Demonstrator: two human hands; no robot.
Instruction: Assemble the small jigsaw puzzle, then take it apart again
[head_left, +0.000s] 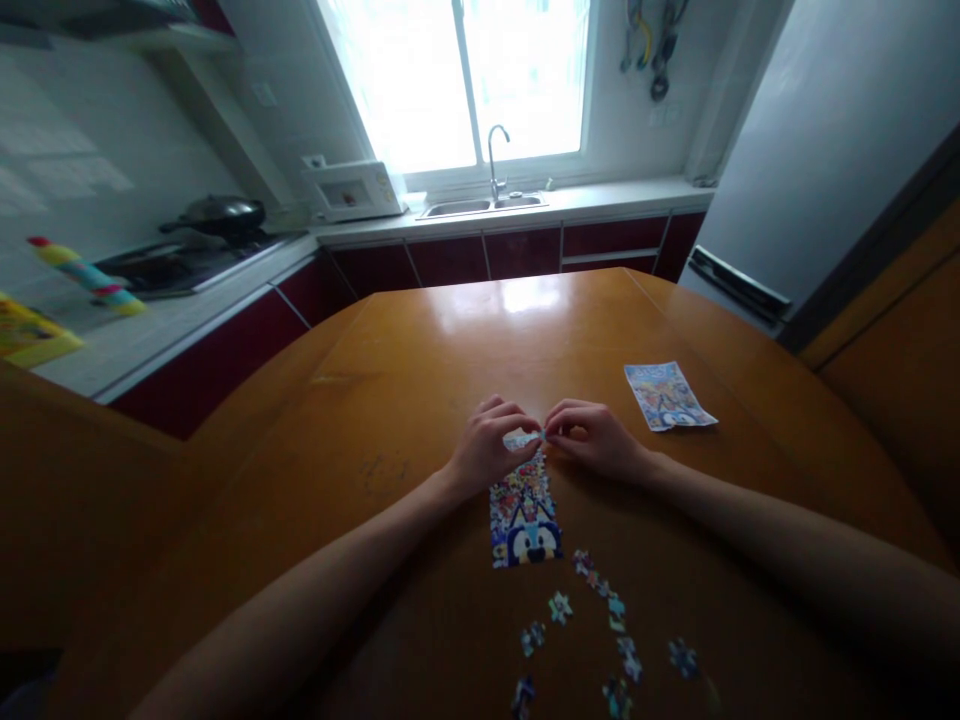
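A partly built colourful jigsaw puzzle (525, 520) lies on the wooden table (420, 340) in front of me. My left hand (491, 445) and my right hand (596, 438) meet at the puzzle's far edge, both with fingers pinched together. Between the fingertips sits a small puzzle piece (534, 436), held against the top of the assembled part. Several loose puzzle pieces (600, 625) are scattered on the table nearer to me, below and to the right of the assembled part.
A printed reference picture (667, 396) lies on the table to the right of my hands. Beyond the table runs a kitchen counter with a sink and tap (495, 170), a microwave (352, 190) and a wok (225, 212) on the stove.
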